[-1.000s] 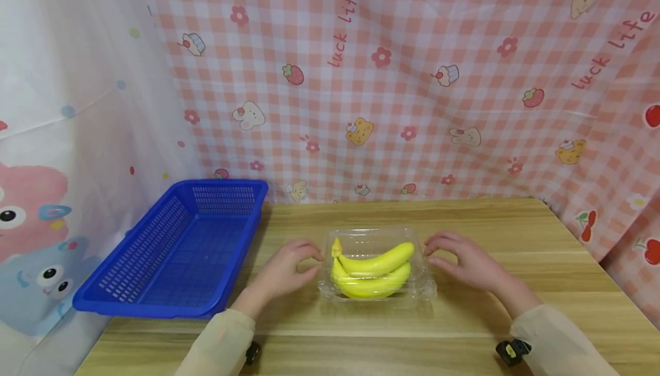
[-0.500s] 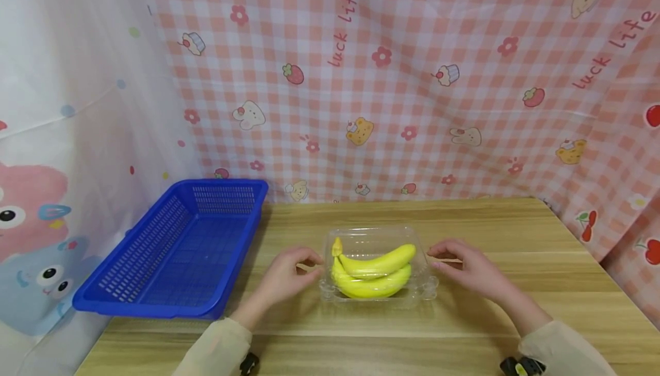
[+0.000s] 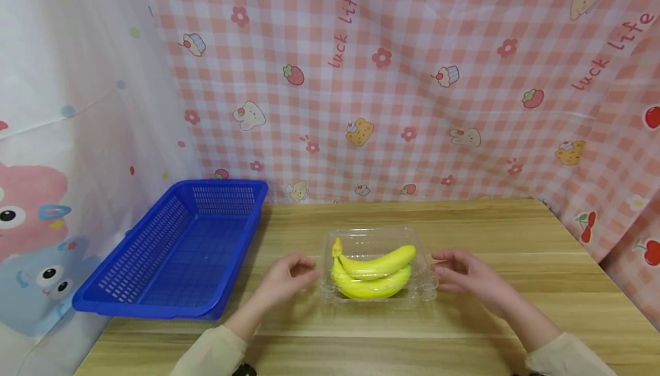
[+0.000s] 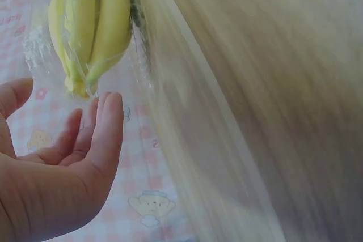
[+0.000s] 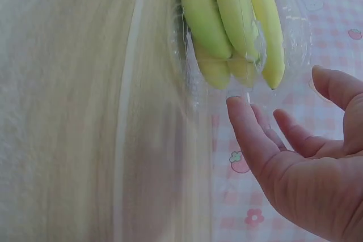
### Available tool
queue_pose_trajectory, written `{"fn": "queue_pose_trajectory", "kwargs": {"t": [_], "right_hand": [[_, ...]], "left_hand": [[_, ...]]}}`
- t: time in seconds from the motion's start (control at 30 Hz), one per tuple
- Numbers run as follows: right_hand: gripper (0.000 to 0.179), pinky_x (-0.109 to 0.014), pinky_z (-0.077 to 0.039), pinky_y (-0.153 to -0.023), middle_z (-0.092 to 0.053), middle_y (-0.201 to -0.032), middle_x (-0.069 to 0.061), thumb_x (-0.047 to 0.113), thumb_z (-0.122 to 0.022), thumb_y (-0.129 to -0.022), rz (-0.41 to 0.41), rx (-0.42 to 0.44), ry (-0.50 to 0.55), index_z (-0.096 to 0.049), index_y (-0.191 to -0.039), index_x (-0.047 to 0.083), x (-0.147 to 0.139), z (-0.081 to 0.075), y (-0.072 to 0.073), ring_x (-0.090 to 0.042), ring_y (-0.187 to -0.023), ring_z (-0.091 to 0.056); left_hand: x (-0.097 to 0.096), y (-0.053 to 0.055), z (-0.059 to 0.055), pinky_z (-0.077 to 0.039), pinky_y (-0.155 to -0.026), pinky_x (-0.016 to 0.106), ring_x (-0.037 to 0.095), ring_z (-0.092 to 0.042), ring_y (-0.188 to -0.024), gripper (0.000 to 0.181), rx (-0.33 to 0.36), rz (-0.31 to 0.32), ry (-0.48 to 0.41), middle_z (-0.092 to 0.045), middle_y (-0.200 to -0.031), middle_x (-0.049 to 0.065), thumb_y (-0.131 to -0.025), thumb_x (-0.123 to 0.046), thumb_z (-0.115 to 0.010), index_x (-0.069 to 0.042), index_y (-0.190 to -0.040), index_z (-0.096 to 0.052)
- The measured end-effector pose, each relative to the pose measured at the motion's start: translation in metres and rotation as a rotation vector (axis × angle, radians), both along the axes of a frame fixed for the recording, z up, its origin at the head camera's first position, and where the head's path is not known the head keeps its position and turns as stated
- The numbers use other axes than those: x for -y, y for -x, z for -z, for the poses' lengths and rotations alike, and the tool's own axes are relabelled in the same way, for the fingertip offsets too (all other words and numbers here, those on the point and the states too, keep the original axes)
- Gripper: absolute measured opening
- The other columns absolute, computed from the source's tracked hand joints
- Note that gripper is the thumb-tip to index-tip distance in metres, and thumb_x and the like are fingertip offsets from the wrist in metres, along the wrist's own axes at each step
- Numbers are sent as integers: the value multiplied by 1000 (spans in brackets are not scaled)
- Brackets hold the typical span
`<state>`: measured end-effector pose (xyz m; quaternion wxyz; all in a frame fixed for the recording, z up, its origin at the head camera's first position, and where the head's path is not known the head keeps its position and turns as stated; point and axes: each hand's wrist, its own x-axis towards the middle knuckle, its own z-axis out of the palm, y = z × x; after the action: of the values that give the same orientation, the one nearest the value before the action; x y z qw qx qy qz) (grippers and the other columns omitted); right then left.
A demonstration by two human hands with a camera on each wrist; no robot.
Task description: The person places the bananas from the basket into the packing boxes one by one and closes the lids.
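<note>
A clear plastic clamshell box (image 3: 378,235) stands on the wooden table, its lid down over a bunch of yellow bananas (image 3: 373,275). Just left of the box is my left hand (image 3: 286,275), fingers loosely bent and holding nothing. On the opposite side my right hand (image 3: 471,275) is close beside the box wall, also loosely bent with nothing gripped. Both wrist views show the bananas (image 4: 93,26) through the plastic, beyond the fingertips of the left hand (image 4: 74,168) and of the right hand (image 5: 300,151).
A blue plastic basket (image 3: 237,273) with slotted sides stands at the left of the wooden table (image 3: 371,341). Behind the table hangs a pink checked cloth (image 3: 381,95). A white printed curtain (image 3: 93,106) hangs on the left.
Both hands have drawn slightly outward from the box and a little nearer to me. The box and bananas are almost where they were; the basket has not moved.
</note>
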<state>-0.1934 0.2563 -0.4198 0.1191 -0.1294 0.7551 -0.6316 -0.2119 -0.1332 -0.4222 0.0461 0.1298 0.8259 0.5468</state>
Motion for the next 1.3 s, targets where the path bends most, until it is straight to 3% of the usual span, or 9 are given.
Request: {"fn": "queue_pose_trajectory", "kwargs": {"t": [0.17,0.43,0.7,0.93,1.3], "right_hand": [[64,-38,-54,-91,-52,-122,-27,14,-60,-100,-23,60,34,-26,-141,-21,-1,2,-2,-20,-103,-61],[70,-37,-53,-92,-50,-123,-25,15,-57,-101,-60,155,102,-16,-144,-22,2,2,-6,-24,-104,-61],[72,-36,-54,-91,-50,-118,-21,16,-57,-101,-61,198,138,-14,-143,-23,5,6,-6,-19,-98,-61],[70,-35,-54,-90,-53,-111,-15,14,-56,-102,-76,208,175,-14,-141,-25,7,8,-6,-17,-93,-61],[66,-35,-55,-89,-55,-109,-13,12,-54,-102,-84,221,208,-15,-139,-26,10,15,-6,-18,-93,-62]], "left_hand": [[0,-4,0,-57,-83,47,35,-66,-96,49,222,30,-184,-62,-108,22,-93,-14,-67,19,-125,-49],[-4,-9,5,-56,-85,45,25,-66,-91,61,373,46,-362,-58,-117,24,-92,-12,-65,21,-134,-37],[-12,-14,5,-58,-80,39,18,-64,-82,57,428,48,-463,-57,-110,17,-92,-10,-65,20,-130,-35],[-15,-15,9,-58,-79,35,17,-61,-80,37,451,78,-522,-55,-98,10,-93,-9,-64,12,-117,-46],[-19,-16,12,-58,-79,34,14,-58,-77,22,474,36,-606,-54,-92,9,-91,0,-63,6,-107,-49]]}}
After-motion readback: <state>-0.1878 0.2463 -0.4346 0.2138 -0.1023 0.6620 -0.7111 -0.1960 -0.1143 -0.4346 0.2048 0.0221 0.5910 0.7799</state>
